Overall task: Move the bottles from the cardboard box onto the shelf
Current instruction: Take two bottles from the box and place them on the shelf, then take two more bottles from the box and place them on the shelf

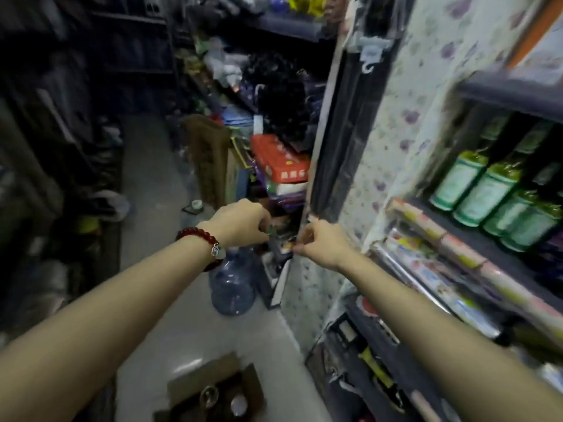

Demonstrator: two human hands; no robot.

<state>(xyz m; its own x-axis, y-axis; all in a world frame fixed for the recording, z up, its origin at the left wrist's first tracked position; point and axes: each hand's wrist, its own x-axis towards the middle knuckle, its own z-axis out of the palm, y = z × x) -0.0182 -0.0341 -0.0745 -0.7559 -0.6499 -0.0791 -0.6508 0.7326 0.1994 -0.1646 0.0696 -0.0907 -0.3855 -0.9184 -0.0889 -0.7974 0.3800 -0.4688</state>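
Head view shows me both arms stretched forward over the floor [195, 336] of a narrow shop aisle, and the picture is smeared with motion, so fine detail is poor. My left hand [240, 222], the one with the red bead bracelet [199, 236] at the wrist, is curled with the fingers pinched together on something small and greenish; I cannot tell what it is. My right hand [324, 242] is likewise curled, fingertips closed on a small object with an orange fleck, again too blurred to name. Neither hand has a bottle in it as far as I can see.

What matters for the coming move is where the work lies. The cardboard box [210, 388] sits on the floor at the bottom edge of the frame, flaps open, with round bottle tops [224, 399] showing upright inside. It is below and behind both hands, close to my body, nearer the left forearm than the right. The shelf [457, 226] with the row of green bottles [487, 193] lying with their long axes running back into it is off to the right, nearer the right arm.

My judgement: both hands are out beyond the box, so they must draw back and drop before a grasp, left hand having the shorter path down, right the shorter path to the shelf.
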